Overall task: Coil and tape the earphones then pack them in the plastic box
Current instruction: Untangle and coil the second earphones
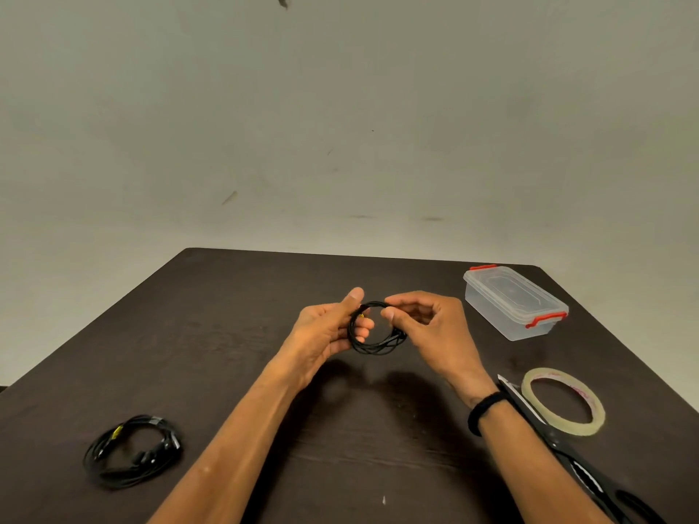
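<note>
Black earphones point(372, 347) are wound into a small ring held above the middle of the dark table. My left hand point(327, 329) pinches the ring's left side, thumb up on top. My right hand point(427, 323) grips its upper right side with thumb and fingers. A clear plastic box point(514, 302) with red clips stands closed at the far right. A roll of clear tape point(563, 402) lies flat at the near right. A second black earphone coil point(132, 450) rests on the table at the near left.
Black scissors point(559, 444) lie along my right forearm, between it and the tape roll. The dark wooden table point(234, 296) ends at a plain wall behind. A dark band sits on my right wrist.
</note>
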